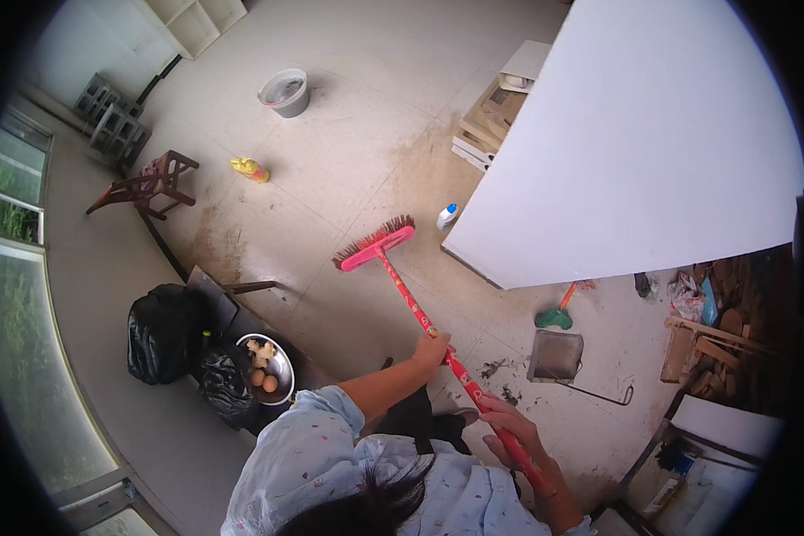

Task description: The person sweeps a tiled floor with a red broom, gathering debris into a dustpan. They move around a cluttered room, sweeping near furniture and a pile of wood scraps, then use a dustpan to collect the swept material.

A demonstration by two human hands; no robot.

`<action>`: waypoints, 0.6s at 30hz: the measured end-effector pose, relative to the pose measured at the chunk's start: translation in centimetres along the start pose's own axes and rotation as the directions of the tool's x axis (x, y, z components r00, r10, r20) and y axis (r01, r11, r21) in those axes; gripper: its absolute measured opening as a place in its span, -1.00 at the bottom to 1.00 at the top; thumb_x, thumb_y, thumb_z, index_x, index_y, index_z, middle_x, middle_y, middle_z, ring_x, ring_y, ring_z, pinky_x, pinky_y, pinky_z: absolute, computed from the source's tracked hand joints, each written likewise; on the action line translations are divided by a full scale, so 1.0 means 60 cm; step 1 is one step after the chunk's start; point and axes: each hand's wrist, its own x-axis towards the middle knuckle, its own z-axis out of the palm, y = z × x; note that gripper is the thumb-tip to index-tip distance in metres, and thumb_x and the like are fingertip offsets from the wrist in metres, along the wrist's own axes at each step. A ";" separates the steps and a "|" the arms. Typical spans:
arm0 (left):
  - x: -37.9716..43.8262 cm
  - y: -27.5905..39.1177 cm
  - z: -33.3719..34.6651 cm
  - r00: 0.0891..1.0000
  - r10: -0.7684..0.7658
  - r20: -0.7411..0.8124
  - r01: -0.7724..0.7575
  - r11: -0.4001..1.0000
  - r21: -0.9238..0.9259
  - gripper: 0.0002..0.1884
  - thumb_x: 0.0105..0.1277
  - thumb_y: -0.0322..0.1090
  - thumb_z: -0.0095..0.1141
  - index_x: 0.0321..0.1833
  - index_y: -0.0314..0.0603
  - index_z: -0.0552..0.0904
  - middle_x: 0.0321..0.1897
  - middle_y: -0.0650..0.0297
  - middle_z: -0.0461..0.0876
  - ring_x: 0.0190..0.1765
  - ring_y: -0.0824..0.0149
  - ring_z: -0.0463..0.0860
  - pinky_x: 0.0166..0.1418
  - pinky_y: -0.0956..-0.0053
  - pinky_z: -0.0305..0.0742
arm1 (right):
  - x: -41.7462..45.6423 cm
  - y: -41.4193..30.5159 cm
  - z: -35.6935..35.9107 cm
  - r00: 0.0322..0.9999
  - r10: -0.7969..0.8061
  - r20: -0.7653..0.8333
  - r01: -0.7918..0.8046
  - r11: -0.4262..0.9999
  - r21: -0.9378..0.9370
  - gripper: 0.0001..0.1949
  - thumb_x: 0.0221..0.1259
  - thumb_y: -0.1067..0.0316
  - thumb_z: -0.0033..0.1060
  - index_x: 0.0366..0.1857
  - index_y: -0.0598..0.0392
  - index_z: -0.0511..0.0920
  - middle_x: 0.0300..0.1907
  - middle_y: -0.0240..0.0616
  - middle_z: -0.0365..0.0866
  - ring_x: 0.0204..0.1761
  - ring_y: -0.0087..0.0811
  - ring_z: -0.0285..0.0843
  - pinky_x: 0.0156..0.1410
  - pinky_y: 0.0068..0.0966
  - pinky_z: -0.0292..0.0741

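A push broom with a red patterned handle (413,306) and a pink head (376,248) stretches diagonally in front of me. Its dark reddish bristles (373,240) point away from me; whether they touch the floor I cannot tell. My left hand (432,350) is closed around the middle of the handle. Lower down, toward the handle's end, my right hand (511,427) holds it with the fingers wrapped over. Dark debris (509,395) is scattered on the tiled floor to the right of the handle, near a metal dustpan (556,356) with a long wire handle.
A white partition (636,147) juts in from the right, with a white bottle (447,216) by its edge. A yellow bottle (250,169), a bucket (285,94) and a wooden chair (164,184) stand beyond. Left are black plastic bags (164,335) and a bowl (283,365) holding eggs.
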 end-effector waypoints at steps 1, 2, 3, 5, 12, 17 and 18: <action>0.042 0.022 -0.025 1.000 0.020 -0.008 -0.020 1.000 -0.021 -0.78 0.28 -0.27 0.10 -0.18 -0.28 0.49 -0.49 0.14 0.61 -0.53 0.26 0.64 -0.49 0.37 0.59 | 0.040 0.014 0.011 0.999 -0.053 0.002 0.053 0.999 -0.007 -0.69 0.09 0.54 0.25 -0.04 0.21 0.56 0.23 0.04 0.48 0.37 0.00 0.37 0.42 -0.23 0.33; 0.083 0.045 -0.051 0.999 0.039 -0.016 -0.040 0.998 -0.039 -0.76 0.28 -0.25 0.11 -0.15 -0.28 0.49 -0.47 0.14 0.61 -0.51 0.25 0.65 -0.47 0.36 0.60 | 0.081 0.029 0.021 0.996 -0.090 -0.005 0.090 0.996 -0.004 -0.69 0.10 0.56 0.24 -0.03 0.21 0.56 0.22 0.04 0.49 0.36 -0.01 0.38 0.42 -0.24 0.34; 0.084 0.096 -0.056 0.997 0.032 -0.073 -0.037 0.996 -0.077 -0.73 0.29 -0.23 0.12 -0.11 -0.29 0.48 -0.45 0.14 0.62 -0.49 0.23 0.66 -0.43 0.34 0.61 | 0.122 0.051 0.029 0.993 -0.115 -0.015 0.115 0.993 -0.001 -0.69 0.10 0.58 0.22 -0.03 0.22 0.56 0.21 0.04 0.50 0.35 -0.01 0.39 0.41 -0.25 0.34; 0.094 0.186 -0.065 0.994 0.044 -0.097 -0.057 0.990 -0.132 -0.67 0.29 -0.20 0.13 -0.05 -0.31 0.46 -0.40 0.12 0.62 -0.42 0.18 0.69 -0.36 0.31 0.64 | 0.191 0.076 0.053 0.992 -0.124 -0.008 0.124 0.992 -0.009 -0.67 0.14 0.60 0.16 0.03 0.23 0.52 0.22 0.07 0.48 0.35 -0.04 0.39 0.42 -0.25 0.31; 0.198 0.165 -0.099 0.997 -0.026 -0.076 0.029 0.999 0.041 -0.81 0.27 -0.31 0.06 -0.19 -0.30 0.48 -0.44 0.14 0.58 -0.45 0.20 0.65 -0.39 0.25 0.60 | 0.224 0.139 0.125 0.987 -0.026 -0.157 0.032 0.999 0.035 -0.69 0.15 0.57 0.21 0.01 0.22 0.54 0.19 0.04 0.53 0.32 -0.06 0.44 0.39 -0.31 0.35; 0.161 -0.012 -0.031 0.981 -0.194 -0.006 0.189 0.951 0.246 -0.90 0.22 -0.41 0.05 -0.26 -0.13 0.41 -0.58 0.28 0.46 -0.61 0.31 0.53 -0.62 0.37 0.43 | 0.055 0.130 0.089 0.972 0.146 -0.183 -0.140 0.989 0.044 -0.69 0.17 0.53 0.23 0.01 0.24 0.53 0.18 0.05 0.54 0.31 -0.06 0.45 0.40 -0.31 0.33; 0.120 -0.034 -0.004 0.978 -0.206 -0.014 0.202 0.941 0.272 -0.90 0.21 -0.42 0.04 -0.28 -0.11 0.41 -0.59 0.28 0.46 -0.62 0.32 0.51 -0.64 0.38 0.41 | 0.022 0.112 0.079 0.959 0.193 -0.207 -0.187 0.981 0.050 -0.70 0.18 0.53 0.21 0.01 0.25 0.53 0.19 0.05 0.53 0.30 -0.09 0.46 0.41 -0.30 0.32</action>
